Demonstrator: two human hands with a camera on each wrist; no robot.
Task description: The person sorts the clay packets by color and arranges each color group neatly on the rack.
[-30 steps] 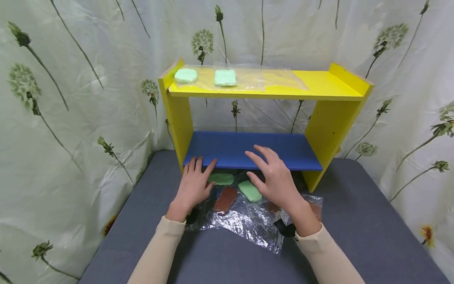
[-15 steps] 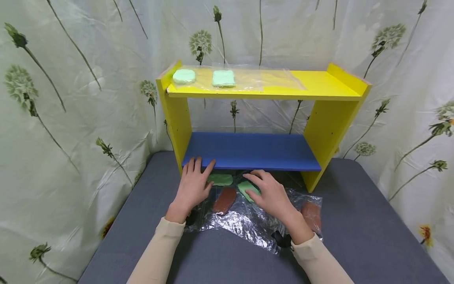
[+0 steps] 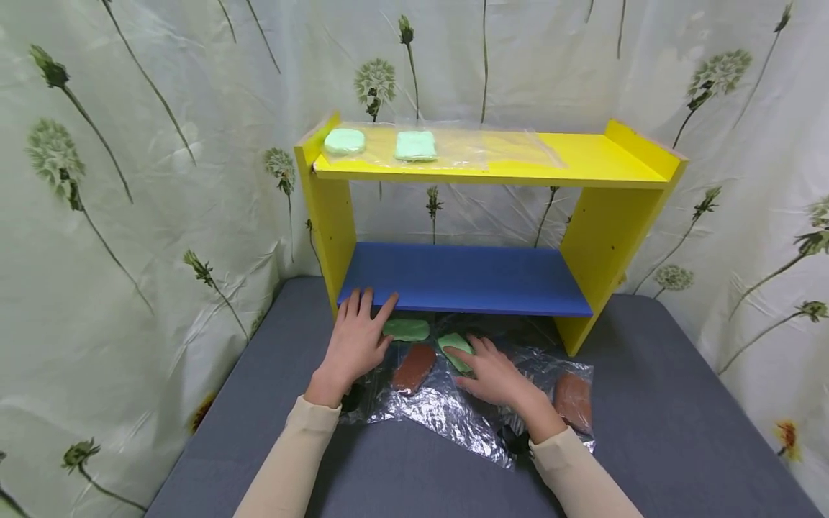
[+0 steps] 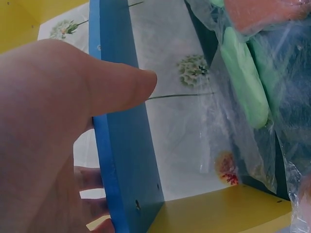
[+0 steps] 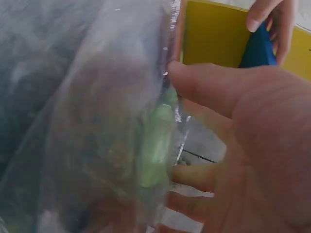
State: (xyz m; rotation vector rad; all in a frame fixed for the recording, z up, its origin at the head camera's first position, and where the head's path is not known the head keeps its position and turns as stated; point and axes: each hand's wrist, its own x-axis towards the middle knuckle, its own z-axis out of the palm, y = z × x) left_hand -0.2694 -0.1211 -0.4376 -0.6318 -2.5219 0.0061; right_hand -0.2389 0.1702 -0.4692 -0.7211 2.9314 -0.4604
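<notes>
Your left hand (image 3: 352,342): fingers spread, on blue shelf's (image 3: 466,280) edge. Your right hand (image 3: 497,375): fingers parted, over plastic-covered green slab (image 3: 452,341).

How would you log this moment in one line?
left hand: on blue shelf front edge | right hand: at green piece and clear plastic, grip unclear | nearby: brown piece

Shelf unit (image 3: 612,244) is mid-frame on the tabletop (image 3: 227,432), curtain (image 3: 194,86) behind it. Two slabs (image 3: 416,146) sit upper left of centre on its top board (image 3: 583,155); plastic film (image 3: 447,424) runs out front, lower centre.
</notes>
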